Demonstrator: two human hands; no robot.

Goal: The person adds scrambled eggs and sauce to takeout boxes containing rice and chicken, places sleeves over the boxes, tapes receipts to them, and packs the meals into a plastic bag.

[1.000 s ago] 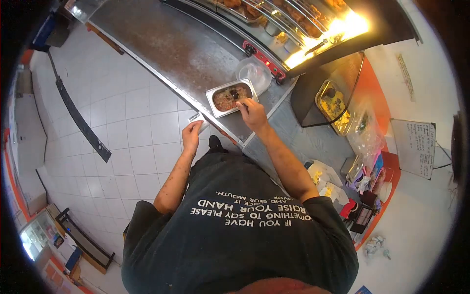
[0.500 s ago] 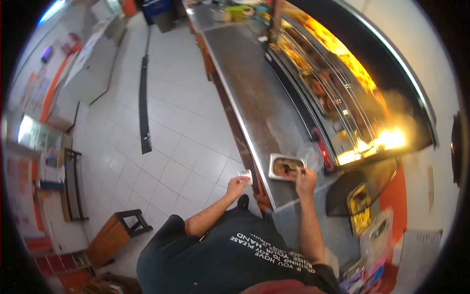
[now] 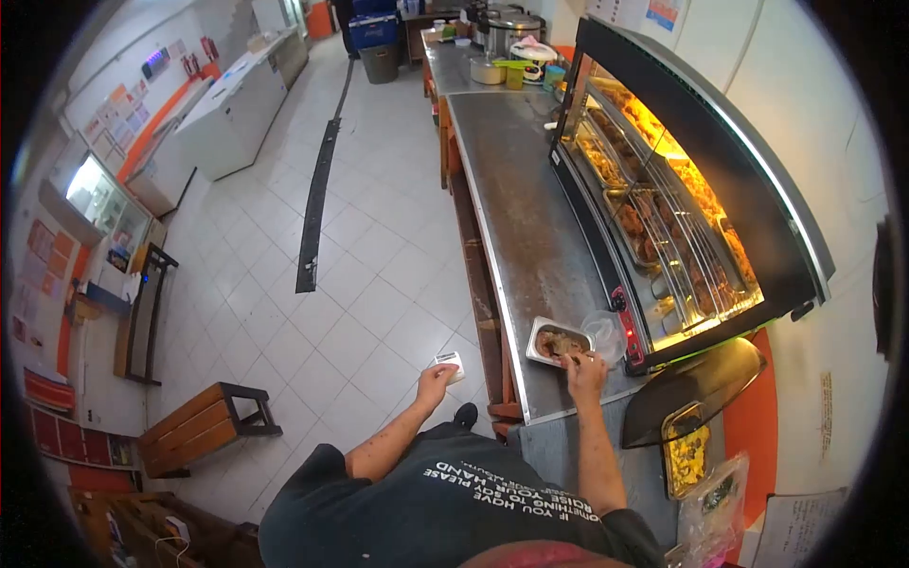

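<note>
My left hand (image 3: pixel 435 386) pinches a small white packet (image 3: pixel 453 363) with dark print, held over the floor beside the counter. My right hand (image 3: pixel 586 375) is closed at the near edge of a small steel pan (image 3: pixel 535 346) on the counter (image 3: pixel 530 237). Brownish food (image 3: pixel 559 342) lies in the pan. A dark spoon-like utensil is in that hand, mostly hidden now by the fingers and the food. Just right of the pan rests a clear plastic piece (image 3: pixel 608 333), like a lid or cup.
A lit glass food warmer (image 3: pixel 653 218) with trays of food stands along the counter's right side. Below it, a dark cover (image 3: pixel 696 393) tilts over a tray of yellow food (image 3: pixel 686 459). Pots (image 3: pixel 511 36) stand at the far end. A wooden bench (image 3: pixel 204 426) is at left.
The camera view has shifted, so the counter appears further right and lower. My left hand with the packet is lower and further left in the picture. The utensil in my right hand shows less.
</note>
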